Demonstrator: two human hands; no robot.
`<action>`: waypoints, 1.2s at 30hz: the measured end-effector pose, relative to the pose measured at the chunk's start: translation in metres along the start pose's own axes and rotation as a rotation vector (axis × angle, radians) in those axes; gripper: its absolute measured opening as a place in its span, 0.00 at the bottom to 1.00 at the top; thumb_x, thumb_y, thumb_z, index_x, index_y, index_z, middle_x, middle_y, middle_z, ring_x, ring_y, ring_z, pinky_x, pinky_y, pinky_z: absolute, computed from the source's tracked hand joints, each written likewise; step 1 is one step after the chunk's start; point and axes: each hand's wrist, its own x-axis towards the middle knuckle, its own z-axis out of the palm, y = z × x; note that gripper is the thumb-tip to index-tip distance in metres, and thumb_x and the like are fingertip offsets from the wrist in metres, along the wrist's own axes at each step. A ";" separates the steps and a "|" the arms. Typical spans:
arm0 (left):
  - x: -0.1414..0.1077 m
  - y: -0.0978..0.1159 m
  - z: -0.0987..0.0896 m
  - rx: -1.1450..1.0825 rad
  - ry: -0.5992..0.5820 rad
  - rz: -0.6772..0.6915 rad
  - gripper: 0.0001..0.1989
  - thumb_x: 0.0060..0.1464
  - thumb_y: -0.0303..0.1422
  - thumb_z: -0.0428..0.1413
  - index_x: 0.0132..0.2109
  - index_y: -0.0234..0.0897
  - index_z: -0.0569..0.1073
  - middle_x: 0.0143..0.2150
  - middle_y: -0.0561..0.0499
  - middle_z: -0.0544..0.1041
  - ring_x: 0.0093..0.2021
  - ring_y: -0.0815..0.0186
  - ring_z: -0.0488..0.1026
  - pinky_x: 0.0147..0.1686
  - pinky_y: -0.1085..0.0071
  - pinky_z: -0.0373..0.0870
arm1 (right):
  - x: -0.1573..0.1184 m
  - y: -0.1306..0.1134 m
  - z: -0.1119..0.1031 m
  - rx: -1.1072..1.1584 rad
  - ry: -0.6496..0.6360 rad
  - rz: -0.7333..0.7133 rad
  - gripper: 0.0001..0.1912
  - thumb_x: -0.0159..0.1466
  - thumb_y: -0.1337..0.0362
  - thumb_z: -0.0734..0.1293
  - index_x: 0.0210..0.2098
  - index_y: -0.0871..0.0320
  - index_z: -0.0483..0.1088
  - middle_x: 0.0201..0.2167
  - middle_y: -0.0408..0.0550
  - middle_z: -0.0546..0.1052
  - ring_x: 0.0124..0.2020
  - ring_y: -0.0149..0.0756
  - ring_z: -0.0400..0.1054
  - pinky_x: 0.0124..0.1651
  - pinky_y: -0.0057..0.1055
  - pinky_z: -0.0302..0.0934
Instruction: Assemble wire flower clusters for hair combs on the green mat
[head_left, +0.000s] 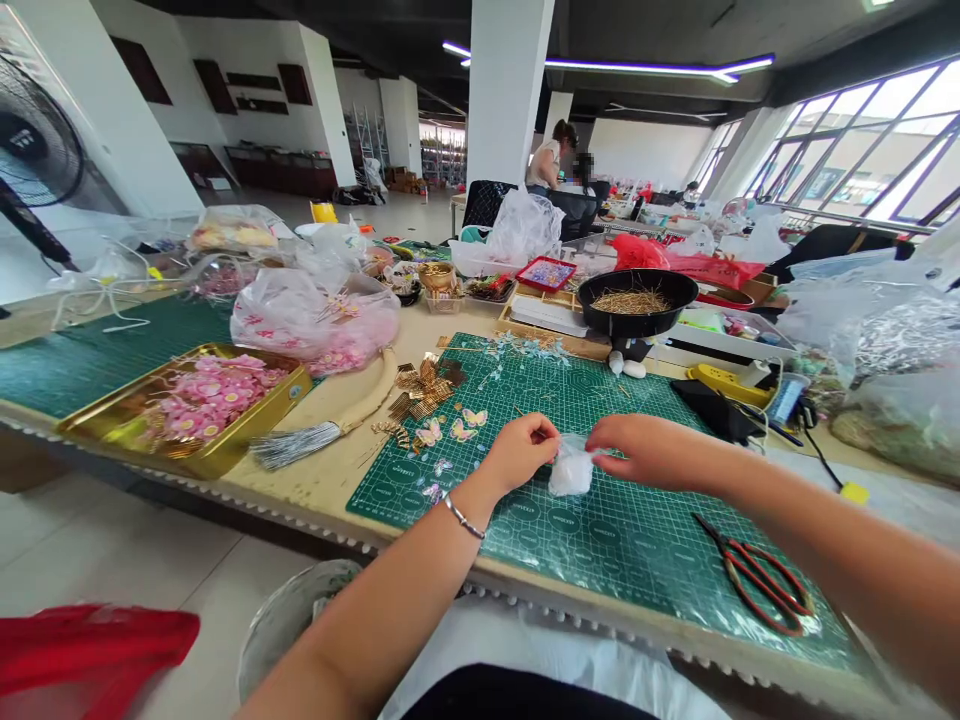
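A small clear plastic bag with white contents [571, 471] hangs between my hands, just above the green cutting mat [600, 545]. My left hand [525, 448] pinches the bag's upper left edge. At its upper right edge, my right hand [624, 448] has thumb and fingers closed on the plastic. Butterfly pieces [469, 424] and gold leaf-like pieces [424, 385] lie left of my hands. Red-handled scissors [765, 585] rest on the mat at the right, below my right forearm.
A gold tray [292, 390] with pink flowers stands at the left, near a silver-bristled tassel [296, 445]. Behind the mat are a black bowl [637, 318] of gold sticks and a red tray [546, 273]. A yellow power strip [724, 384] lies right. A person [551, 160] is in the background.
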 end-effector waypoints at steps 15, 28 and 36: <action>-0.006 0.010 0.001 0.240 -0.105 0.113 0.08 0.51 0.35 0.57 0.33 0.33 0.74 0.30 0.52 0.74 0.30 0.70 0.66 0.30 0.75 0.61 | -0.021 -0.017 0.047 0.496 0.512 0.380 0.06 0.60 0.65 0.61 0.33 0.58 0.69 0.29 0.46 0.72 0.31 0.35 0.65 0.34 0.31 0.58; -0.009 0.013 0.003 0.320 -0.156 0.291 0.11 0.53 0.39 0.56 0.30 0.35 0.74 0.30 0.50 0.75 0.32 0.68 0.67 0.33 0.72 0.61 | -0.019 -0.041 0.068 0.485 0.753 0.271 0.04 0.58 0.71 0.62 0.28 0.58 0.66 0.29 0.46 0.69 0.34 0.35 0.63 0.37 0.32 0.58; -0.010 0.014 0.000 0.322 -0.169 0.288 0.09 0.52 0.36 0.57 0.32 0.34 0.73 0.31 0.50 0.74 0.32 0.68 0.66 0.32 0.73 0.60 | -0.015 -0.043 0.072 0.547 0.767 0.241 0.08 0.61 0.70 0.59 0.25 0.57 0.65 0.27 0.46 0.69 0.32 0.36 0.63 0.36 0.33 0.58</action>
